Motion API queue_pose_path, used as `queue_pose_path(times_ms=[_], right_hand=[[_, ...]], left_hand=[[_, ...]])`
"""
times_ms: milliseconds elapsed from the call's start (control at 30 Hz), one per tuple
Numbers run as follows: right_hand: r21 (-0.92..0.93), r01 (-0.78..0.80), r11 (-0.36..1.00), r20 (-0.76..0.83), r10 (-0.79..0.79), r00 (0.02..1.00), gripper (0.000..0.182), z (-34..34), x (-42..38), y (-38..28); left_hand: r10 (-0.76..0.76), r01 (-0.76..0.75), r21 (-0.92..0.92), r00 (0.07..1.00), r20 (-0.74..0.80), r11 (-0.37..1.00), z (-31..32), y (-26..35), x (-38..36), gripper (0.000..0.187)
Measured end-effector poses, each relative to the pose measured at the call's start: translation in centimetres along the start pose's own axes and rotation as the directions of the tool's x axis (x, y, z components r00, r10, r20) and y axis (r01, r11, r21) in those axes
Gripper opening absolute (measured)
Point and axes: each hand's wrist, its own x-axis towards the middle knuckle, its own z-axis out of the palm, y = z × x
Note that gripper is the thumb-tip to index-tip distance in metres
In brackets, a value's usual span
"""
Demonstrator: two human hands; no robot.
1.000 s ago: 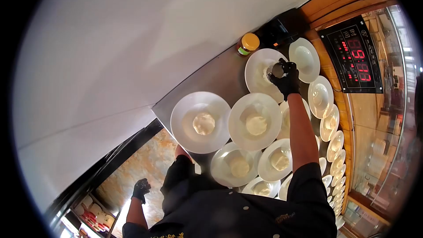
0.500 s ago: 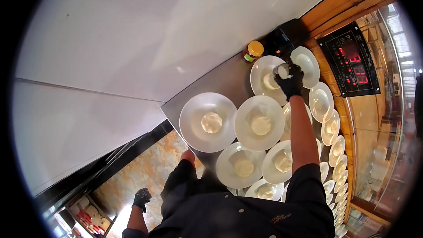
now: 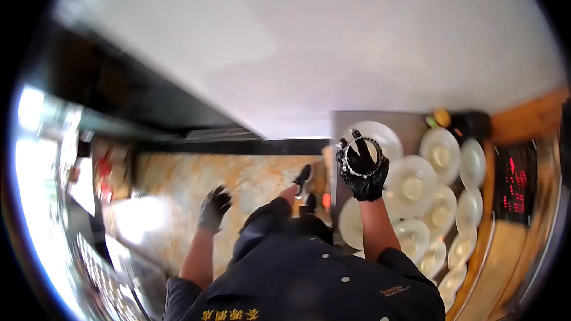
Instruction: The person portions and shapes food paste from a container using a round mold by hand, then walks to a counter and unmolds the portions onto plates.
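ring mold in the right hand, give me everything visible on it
The ring mold is a thin, shiny, metal-looking hoop, open through the middle, so the black glove shows inside it. White specks dot its rim. The right hand grips it, fingers curled across the opening, holding it raised in front of the nearest white plate at the counter's end. Whether it touches that plate cannot be told; the picture is motion-blurred.

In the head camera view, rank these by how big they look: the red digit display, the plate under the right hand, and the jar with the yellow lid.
1. The plate under the right hand looks largest, though the hand hides part of it.
2. The red digit display, a dark panel seen at an angle.
3. The jar, small and blurred.
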Motion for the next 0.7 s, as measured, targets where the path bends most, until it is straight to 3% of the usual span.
queue_pose_path(times_ms=[33,67,167,233,300,333,367,433,467,500,600,633,700], right_hand=[[0.032,-0.050,0.998,0.007,0.049,0.999,0.082,-0.4,1.0,4.2],[0.049,-0.104,0.993,-0.041,0.106,0.993,0.083,-0.9,1.5,8.1],[0.006,-0.416,0.909,-0.038,0.416,0.909,0.080,1.1,1.8,19.3],[-0.074,-0.610,0.789,0.032,0.614,0.789,0.073,3.8,1.1,26.9],[-0.025,-0.752,0.659,-0.001,0.752,0.659,0.072,3.6,0.6,35.4],[-0.067,-0.759,0.647,-0.095,0.753,0.651,0.074,3.8,-0.1,40.4],[-0.071,-0.817,0.573,-0.094,0.811,0.577,0.074,4.3,0.6,40.8],[-0.024,-0.933,0.358,0.013,0.934,0.358,0.073,6.7,-2.6,52.1],[-0.015,-0.966,0.257,0.072,0.964,0.256,0.073,5.6,-3.9,57.3],[-0.031,-0.974,0.225,0.023,0.974,0.224,0.073,5.1,-5.2,62.3],[-0.059,-0.991,0.124,-0.140,0.981,0.131,0.072,5.6,-9.9,72.2],[-0.102,-0.992,0.075,-0.131,0.987,0.089,0.071,5.3,-11.6,76.3],[0.002,-0.998,-0.055,-0.103,0.993,-0.055,0.075,4.6,-15.1,83.1]], left_hand=[[-0.074,0.040,-0.363,0.994,-0.080,0.931,-0.2,1.6,-2.1,0.044],[-0.100,0.011,-0.594,0.988,-0.117,0.804,-0.3,3.5,-4.5,0.043],[0.047,-0.143,-0.889,0.989,-0.137,0.434,-1.8,8.2,-9.9,0.037],[0.102,-0.298,-0.889,0.955,-0.280,0.348,-5.5,7.5,-15.1,0.031],[0.186,-0.417,-0.863,0.907,-0.377,0.284,-9.5,7.1,-19.2,0.032],[0.237,-0.474,-0.845,0.875,-0.421,0.248,-12.1,7.2,-21.6,0.034],[0.202,-0.489,-0.853,0.868,-0.454,0.184,-10.6,7.7,-21.6,0.034],[0.150,-0.549,-0.836,0.827,-0.542,0.005,-16.5,5.7,-30.0,0.037],[0.148,-0.612,-0.790,0.786,-0.601,0.039,-18.7,3.9,-33.4,0.038],[0.063,-0.634,-0.773,0.773,-0.632,0.023,-20.5,2.9,-37.1,0.042],[0.139,-0.750,-0.655,0.641,-0.754,-0.094,-24.4,-2.3,-45.3,0.048],[0.145,-0.789,-0.601,0.585,-0.798,-0.127,-26.6,-3.7,-48.7,0.050],[0.177,-0.840,-0.521,0.495,-0.850,-0.151,-30.5,-6.6,-54.6,0.052]])
